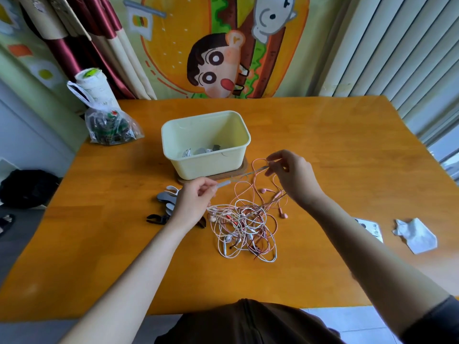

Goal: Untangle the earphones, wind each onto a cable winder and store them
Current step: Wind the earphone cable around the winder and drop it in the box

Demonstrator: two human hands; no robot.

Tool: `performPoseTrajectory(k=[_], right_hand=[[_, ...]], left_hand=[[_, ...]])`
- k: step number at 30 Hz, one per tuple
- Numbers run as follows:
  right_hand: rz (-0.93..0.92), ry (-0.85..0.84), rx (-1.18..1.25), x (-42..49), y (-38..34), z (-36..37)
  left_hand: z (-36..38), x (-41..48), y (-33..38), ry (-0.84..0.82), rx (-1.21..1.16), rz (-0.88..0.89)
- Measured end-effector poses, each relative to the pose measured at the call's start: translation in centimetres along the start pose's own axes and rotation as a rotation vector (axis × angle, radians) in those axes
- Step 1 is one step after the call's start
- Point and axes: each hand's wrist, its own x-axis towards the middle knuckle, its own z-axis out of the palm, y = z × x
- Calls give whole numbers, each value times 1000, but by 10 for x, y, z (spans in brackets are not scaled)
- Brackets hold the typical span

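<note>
A tangled heap of white, pink and red earphones (pixel 244 227) lies mid-table. My left hand (pixel 196 202) pinches a pale cable near its plug end above the heap's left side. My right hand (pixel 290 175) pinches the same cable further along, together with a pink loop, so a short length (pixel 238 178) runs taut between them. Two pink earbuds (pixel 283 214) lie just right of the heap. Grey and white cable winders (pixel 167 197) and black ones (pixel 156 218) lie left of my left wrist. The cream storage box (pixel 238 160) stands behind, with wound earphones (pixel 198 151) inside.
The box sits on a cork mat (pixel 244 167). A clear plastic bag with a white cup (pixel 109 125) stands at the back left corner. A card (pixel 370 227) and crumpled white wrapper (pixel 417 234) lie at the right. Table front edge is close to my body.
</note>
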Motion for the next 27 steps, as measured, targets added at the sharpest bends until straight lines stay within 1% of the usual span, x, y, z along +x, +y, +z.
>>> performPoseTrajectory(k=[2,4,7,8,10,12,13,14,17,19,22,24,27], right_hand=[[-20,-25,-20,-2,0,1],[-63,-85,-32,-5,-3,3],[-158,-248,-20,-10,-16,9],[-194,-279,-9,-10,-20,11],[-219,-265,28,-10,-26,12],[-204,-250,89,-8,-26,11],[-198,-261,105,-8,-26,10],[-195,-272,112,-8,-25,10],[-189,-289,138,-9,-23,11],[-188,-292,132,-9,-22,12],[-148,-319,84,-8,-13,12],[-107,-358,36,-8,-1,11],[5,-384,23,-8,22,10]], left_hand=[[3,-3,-7,-40,123,-28],[8,-5,-6,-89,169,-14],[18,-6,13,-157,63,133],[22,-7,20,-164,27,181],[26,-7,30,-87,6,250],[24,-6,33,63,83,319],[22,-6,34,103,132,349],[21,-5,35,97,167,360],[20,-2,36,-87,219,315],[22,-1,34,-138,231,271],[18,4,26,-56,249,210],[9,11,19,5,231,137],[-5,18,9,29,227,58]])
